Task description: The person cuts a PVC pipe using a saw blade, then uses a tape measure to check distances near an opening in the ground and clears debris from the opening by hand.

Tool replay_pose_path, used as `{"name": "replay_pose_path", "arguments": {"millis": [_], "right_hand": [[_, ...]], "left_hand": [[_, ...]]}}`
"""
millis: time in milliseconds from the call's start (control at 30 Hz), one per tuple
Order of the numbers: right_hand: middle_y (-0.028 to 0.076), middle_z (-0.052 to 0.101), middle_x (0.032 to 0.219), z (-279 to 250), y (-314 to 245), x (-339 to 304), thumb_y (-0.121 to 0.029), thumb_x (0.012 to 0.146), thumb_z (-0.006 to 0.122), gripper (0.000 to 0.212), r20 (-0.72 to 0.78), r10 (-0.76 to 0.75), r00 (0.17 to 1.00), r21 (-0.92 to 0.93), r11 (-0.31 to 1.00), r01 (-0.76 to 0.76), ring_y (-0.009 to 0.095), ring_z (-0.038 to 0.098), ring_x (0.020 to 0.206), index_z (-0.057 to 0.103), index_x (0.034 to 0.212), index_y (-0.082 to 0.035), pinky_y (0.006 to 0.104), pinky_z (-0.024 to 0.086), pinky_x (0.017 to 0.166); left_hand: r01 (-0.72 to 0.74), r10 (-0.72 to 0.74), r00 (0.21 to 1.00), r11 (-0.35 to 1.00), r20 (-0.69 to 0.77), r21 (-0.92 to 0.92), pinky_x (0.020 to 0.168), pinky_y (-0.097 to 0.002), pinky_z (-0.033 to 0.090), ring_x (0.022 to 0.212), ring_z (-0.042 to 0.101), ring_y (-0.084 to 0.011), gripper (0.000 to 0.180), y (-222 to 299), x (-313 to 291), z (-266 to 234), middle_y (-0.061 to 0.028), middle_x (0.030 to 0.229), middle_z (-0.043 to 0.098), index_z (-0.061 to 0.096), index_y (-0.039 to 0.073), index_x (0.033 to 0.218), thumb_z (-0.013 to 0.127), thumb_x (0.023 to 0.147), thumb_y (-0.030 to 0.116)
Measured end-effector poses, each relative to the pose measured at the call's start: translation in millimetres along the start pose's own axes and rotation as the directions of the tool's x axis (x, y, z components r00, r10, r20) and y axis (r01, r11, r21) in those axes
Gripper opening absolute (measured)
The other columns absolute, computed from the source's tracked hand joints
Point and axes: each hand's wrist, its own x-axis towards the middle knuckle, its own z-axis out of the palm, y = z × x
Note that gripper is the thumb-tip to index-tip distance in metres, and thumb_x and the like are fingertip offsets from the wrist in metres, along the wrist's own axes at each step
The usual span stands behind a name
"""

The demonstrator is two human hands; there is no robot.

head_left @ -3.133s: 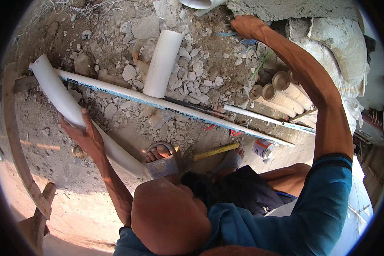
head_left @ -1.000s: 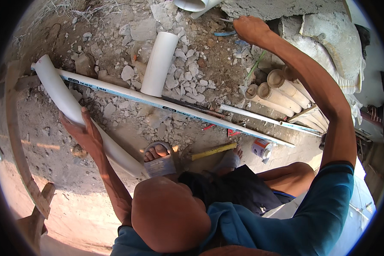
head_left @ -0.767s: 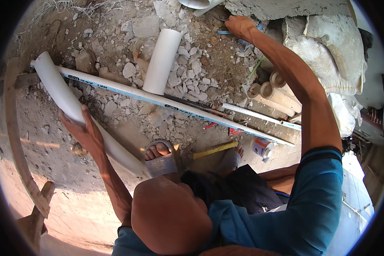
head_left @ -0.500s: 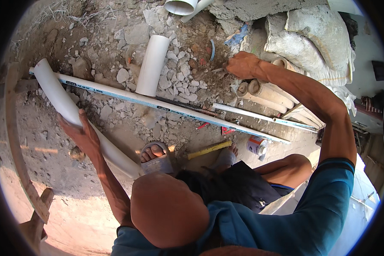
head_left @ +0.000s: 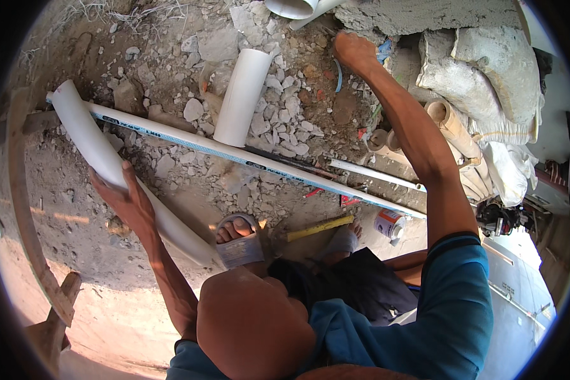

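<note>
A long, wide white plastic pipe (head_left: 85,120) slants across the ground at the left, its lower end beside my sandalled foot. My left hand (head_left: 130,202) is wrapped around its middle, thumb on one side and fingers on the other. My right hand (head_left: 356,52) is stretched far forward over the dirt, fingers curled closed; whatever they may hold is hidden. Just below that hand lies a thin blue strip (head_left: 339,77), and a crumpled blue scrap (head_left: 384,50) is to its right. A short white pipe piece (head_left: 242,98) rests on the rubble between my hands.
A thin white pipe with blue print (head_left: 196,147) runs diagonally over broken stones. Nearer me are a yellow bar (head_left: 320,228) and a small can (head_left: 389,223). Filled sacks (head_left: 497,76) and bundled tan pipes (head_left: 453,126) stand at the right, a wooden frame (head_left: 28,209) at the left.
My right hand has moved forward, away from me, over the dirt. My left hand keeps its place on the wide pipe. The whole view has shifted slightly.
</note>
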Motion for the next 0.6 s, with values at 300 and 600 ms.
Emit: {"name": "replay_pose_path", "arguments": {"millis": [300, 600], "right_hand": [[0.02, 0.076, 0.102, -4.4, 13.0, -1.7, -0.012, 0.095, 0.057, 0.021, 0.13, -0.456, 0.88, -0.158, 0.867, 0.472, 0.04, 0.075, 0.096, 0.072, 0.103, -0.002, 0.0474, 0.062, 0.081], [0.021, 0.073, 0.094, -66.5, 30.5, -67.1, -0.02, 0.09, 0.062, 0.021, 0.257, -0.551, 0.794, -0.239, 0.76, 0.605, 0.04, 0.074, 0.093, 0.071, 0.095, -0.002, 0.0505, 0.059, 0.084]], "left_hand": [[-0.04, 0.041, 0.999, 0.998, -0.009, 0.045, 0.118, -0.0564, 0.037, 0.142, 0.042, -0.0429, 0.092, -2.2, 0.4, 3.5, -0.0298, 0.155, 0.035, 0.027, -0.002, 0.158, 0.066, 0.097, 0.055], [-0.058, 0.058, 0.998, 0.998, 0.005, -0.022, 0.119, -0.0566, 0.035, 0.143, 0.04, -0.0427, 0.089, 11.3, -0.8, 0.6, -0.0289, 0.156, 0.035, 0.028, 0.0, 0.158, 0.065, 0.098, 0.054]]}}
